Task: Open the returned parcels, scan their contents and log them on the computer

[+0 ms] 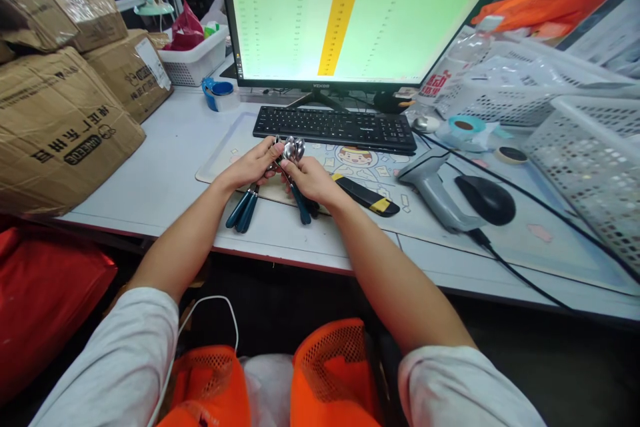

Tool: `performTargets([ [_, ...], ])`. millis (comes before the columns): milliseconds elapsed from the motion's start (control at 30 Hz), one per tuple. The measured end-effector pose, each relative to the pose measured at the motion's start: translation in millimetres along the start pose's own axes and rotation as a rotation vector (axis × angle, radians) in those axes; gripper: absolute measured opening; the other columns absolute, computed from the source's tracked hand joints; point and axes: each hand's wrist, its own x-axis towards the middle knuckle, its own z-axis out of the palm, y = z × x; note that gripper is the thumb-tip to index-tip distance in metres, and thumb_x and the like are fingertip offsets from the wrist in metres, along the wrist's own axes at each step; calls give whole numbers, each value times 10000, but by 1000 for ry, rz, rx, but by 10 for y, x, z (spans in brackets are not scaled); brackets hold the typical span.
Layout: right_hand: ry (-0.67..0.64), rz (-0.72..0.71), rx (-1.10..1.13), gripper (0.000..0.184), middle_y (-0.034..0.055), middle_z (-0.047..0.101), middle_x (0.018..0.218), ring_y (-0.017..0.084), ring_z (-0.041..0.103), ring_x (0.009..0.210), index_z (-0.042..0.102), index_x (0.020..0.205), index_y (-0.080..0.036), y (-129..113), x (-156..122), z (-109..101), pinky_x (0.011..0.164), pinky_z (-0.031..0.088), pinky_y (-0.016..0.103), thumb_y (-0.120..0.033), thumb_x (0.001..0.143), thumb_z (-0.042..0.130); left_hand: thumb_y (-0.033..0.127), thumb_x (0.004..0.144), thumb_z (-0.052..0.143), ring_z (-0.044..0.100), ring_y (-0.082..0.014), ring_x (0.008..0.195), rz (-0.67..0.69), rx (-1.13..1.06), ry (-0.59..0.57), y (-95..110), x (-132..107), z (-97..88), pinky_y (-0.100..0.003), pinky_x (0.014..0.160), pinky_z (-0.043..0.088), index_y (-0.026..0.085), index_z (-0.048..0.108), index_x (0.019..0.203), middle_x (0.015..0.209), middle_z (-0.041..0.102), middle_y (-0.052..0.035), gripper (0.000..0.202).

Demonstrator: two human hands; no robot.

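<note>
Close together over the front of the desk mat, both my hands are closed on cutlery. My left hand grips several pieces by their metal ends, their dark teal handles pointing down toward the desk edge. Their heads are mostly covered by my fingers, so I cannot tell the kind. My right hand pinches several spoons near their shiny bowls, with teal handles hanging below the palm. The two bunches nearly touch between my thumbs. Just right of my right hand lies a black and yellow utility knife.
A keyboard and a monitor stand behind my hands. To the right are a barcode scanner, a black mouse and a white basket. Cardboard boxes and blue tape are on the left.
</note>
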Motion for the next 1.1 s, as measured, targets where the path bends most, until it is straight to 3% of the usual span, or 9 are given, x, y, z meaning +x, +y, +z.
performTargets([
  [133,13,30,75,453,60,679,748,179,642,592,616,792,-181,20,26,-7,550,531,291,-605,951,606,599,944,651,468,-77,514,5,17,16,-4,8,-2,-155,368,281,199,530,974,742,507,17,418],
  [300,172,-80,-157,498,72,679,725,197,655,703,630,762,-183,35,45,-92,663,501,281,-609,998,526,539,971,626,456,-76,493,-11,23,52,13,22,10,-150,369,257,198,540,965,714,472,24,352],
  [467,53,-119,-232,425,54,687,756,200,633,665,642,982,-198,0,-8,4,721,486,303,-616,982,567,566,932,669,433,-87,468,3,17,43,-28,44,27,-162,376,263,216,559,1047,671,464,33,384],
  [567,66,-72,-341,467,86,706,825,256,655,765,627,1141,-179,-27,-33,75,787,481,339,-586,920,685,639,904,668,403,-94,441,16,36,53,-63,64,28,-188,395,261,232,588,1186,631,449,42,502],
  [633,72,-47,-395,472,109,713,869,283,662,815,627,1143,-168,-35,-35,94,795,481,352,-551,889,734,625,869,715,412,-93,470,64,100,77,-77,72,28,-203,437,294,222,614,1181,667,485,33,519],
  [800,-103,-121,-359,393,71,695,889,263,654,878,645,980,-176,-37,-12,136,807,513,350,-455,774,831,358,774,797,445,-110,591,160,307,174,-98,101,45,-219,564,371,212,612,1107,777,551,36,409],
  [967,-103,-164,-42,644,95,707,1142,250,651,1050,569,1271,-138,-75,-7,268,917,543,367,-430,757,824,134,789,569,570,-166,820,203,414,387,-180,209,37,-257,748,452,183,612,920,924,647,-25,147],
  [1100,-73,-161,-164,646,134,698,1236,244,662,1073,564,1382,-132,-179,-77,159,995,524,408,-475,860,731,145,796,547,587,-147,702,84,220,528,-259,255,-41,-248,663,460,195,567,977,854,630,-10,188],
])
